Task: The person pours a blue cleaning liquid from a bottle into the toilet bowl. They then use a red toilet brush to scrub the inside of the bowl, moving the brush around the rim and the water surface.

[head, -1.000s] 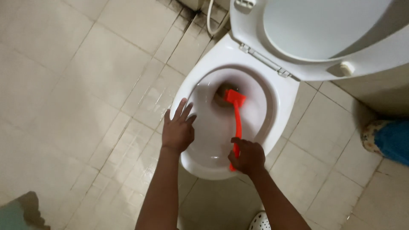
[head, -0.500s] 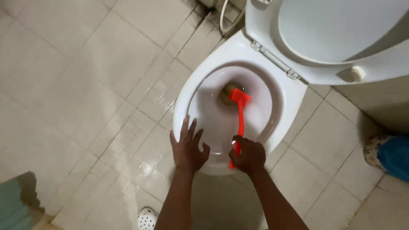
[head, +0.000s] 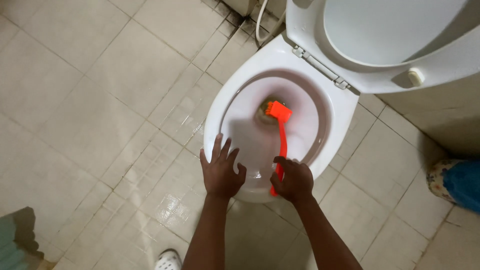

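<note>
Fingers of the right hand wrap shut around the orange brush (its bristled head sits down near the drain of the white toilet bowl). Her left hand lies spread flat, fingers open, on the bowl's near rim, holding nothing.

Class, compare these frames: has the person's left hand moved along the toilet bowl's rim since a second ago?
Yes. The left hand has slid from the side of the toilet bowl's rim toward its front edge, closer to the right hand.
</note>
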